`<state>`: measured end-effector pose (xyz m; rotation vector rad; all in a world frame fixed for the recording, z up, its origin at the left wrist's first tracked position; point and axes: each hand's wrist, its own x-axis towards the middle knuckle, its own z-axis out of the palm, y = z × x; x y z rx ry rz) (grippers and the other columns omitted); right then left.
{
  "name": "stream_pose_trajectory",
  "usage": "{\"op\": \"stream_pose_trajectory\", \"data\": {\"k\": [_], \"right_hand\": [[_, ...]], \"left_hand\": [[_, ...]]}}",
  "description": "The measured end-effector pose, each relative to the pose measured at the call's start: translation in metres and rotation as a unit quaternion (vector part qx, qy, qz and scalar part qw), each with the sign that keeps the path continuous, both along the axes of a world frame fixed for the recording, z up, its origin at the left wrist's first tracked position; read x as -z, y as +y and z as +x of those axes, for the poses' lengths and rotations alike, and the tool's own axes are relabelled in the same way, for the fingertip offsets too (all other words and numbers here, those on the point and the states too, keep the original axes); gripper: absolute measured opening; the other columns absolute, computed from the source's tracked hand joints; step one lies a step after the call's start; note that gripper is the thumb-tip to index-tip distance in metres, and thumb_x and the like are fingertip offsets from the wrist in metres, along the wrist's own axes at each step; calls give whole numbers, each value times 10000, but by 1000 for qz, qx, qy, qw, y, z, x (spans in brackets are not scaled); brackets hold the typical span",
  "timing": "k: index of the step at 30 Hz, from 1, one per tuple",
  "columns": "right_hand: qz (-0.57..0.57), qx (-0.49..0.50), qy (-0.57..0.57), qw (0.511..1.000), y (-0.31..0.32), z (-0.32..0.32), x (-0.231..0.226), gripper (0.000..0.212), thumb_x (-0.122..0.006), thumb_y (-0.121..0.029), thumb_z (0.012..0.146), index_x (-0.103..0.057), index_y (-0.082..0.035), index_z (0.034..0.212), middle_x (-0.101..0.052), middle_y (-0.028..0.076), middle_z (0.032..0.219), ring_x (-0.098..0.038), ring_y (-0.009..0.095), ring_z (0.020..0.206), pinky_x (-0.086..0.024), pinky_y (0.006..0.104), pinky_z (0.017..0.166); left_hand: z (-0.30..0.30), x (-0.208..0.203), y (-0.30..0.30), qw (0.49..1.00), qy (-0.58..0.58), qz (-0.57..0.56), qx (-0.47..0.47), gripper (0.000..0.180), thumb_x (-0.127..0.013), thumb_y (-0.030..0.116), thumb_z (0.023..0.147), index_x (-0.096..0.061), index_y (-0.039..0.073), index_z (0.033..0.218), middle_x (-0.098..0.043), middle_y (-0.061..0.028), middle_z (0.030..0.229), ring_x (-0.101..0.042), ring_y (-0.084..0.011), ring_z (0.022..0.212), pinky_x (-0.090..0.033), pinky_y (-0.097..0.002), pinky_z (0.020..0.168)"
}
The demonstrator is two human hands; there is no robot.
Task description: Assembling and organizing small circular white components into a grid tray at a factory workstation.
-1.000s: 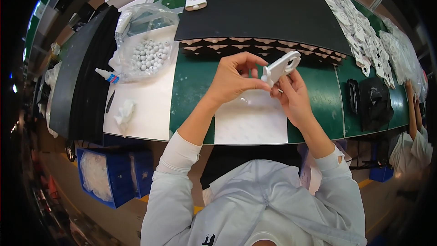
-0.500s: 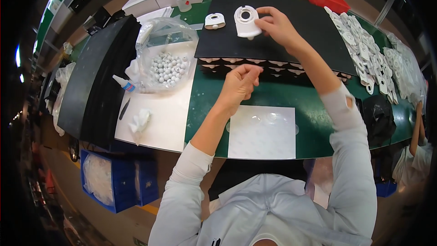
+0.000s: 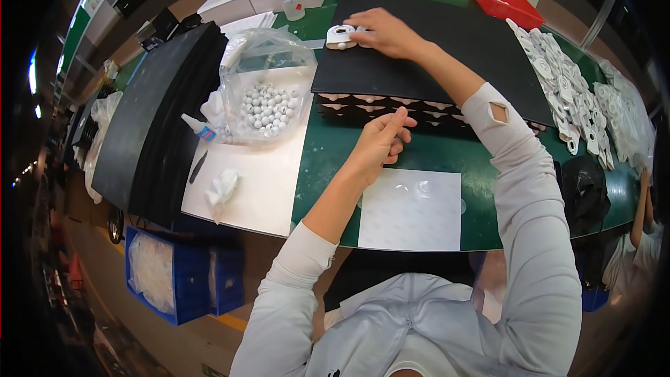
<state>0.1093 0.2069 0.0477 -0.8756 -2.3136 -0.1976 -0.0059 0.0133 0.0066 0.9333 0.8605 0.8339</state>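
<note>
My right hand [image 3: 387, 33] is over the black board, with its fingers on a rounded white plastic part that is mostly hidden beneath them. Just left of those fingertips, a second white plastic part [image 3: 340, 37] with a dark round hole lies on the board [image 3: 419, 70]. My left hand [image 3: 380, 143] hovers in front of the board's near edge, fingers curled in and thumb raised. Whatever it may hold is too small or hidden to make out. Below it, a white sheet [image 3: 412, 209] lies on the green table.
Left of the board, a clear bag holds white balls [image 3: 269, 108]; a glue bottle [image 3: 199, 128], a dark slim tool [image 3: 198, 167] and crumpled tissue [image 3: 222, 188] lie nearby. Black boards [image 3: 157, 112] are stacked further left. White parts [image 3: 562, 87] and a red tray [image 3: 506, 3] are at right.
My right hand has moved left and lowered the white part from above the board to beside the other one. My left hand's thumb has lifted and its fingers have loosened slightly.
</note>
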Motion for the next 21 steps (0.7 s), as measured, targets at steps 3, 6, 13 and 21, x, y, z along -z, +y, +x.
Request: {"op": "stream_pose_trajectory", "data": {"k": [3,6,13,21], "right_hand": [[-87,-37,-31,995,-6,-17,11,317,-462,-289,891,-570,-116,1133,-550,112,1150,-452,309,1122,-373,388,921],[-145,-7,-18,989,-4,-14,9,316,-454,-294,898,-566,-125,1141,-539,108,1175,-447,301,1139,-368,379,937],[42,14,48,998,-7,12,10,321,-525,-301,855,-593,-83,1081,-569,120,1111,-505,286,1049,-390,372,906],[29,205,80,975,-80,224,-38,270,-596,-220,794,-621,-47,1000,-637,117,908,-605,260,831,-465,336,766]], "left_hand": [[-1,-1,-1,1000,-12,-11,0,403,-498,437,874,-525,43,955,-444,32,676,-304,-20,515,-216,-151,403],[-2,2,2,998,-54,-31,12,316,-532,348,875,-523,42,953,-449,28,678,-312,-17,513,-218,-149,400],[-5,26,19,948,-228,-214,-59,172,-647,117,775,-559,12,880,-531,-46,696,-439,-92,571,-321,-175,423],[-13,10,14,931,-301,-204,-41,287,-523,-3,776,-445,-73,1043,-433,-182,1022,-472,-270,965,-450,-275,782]]}}
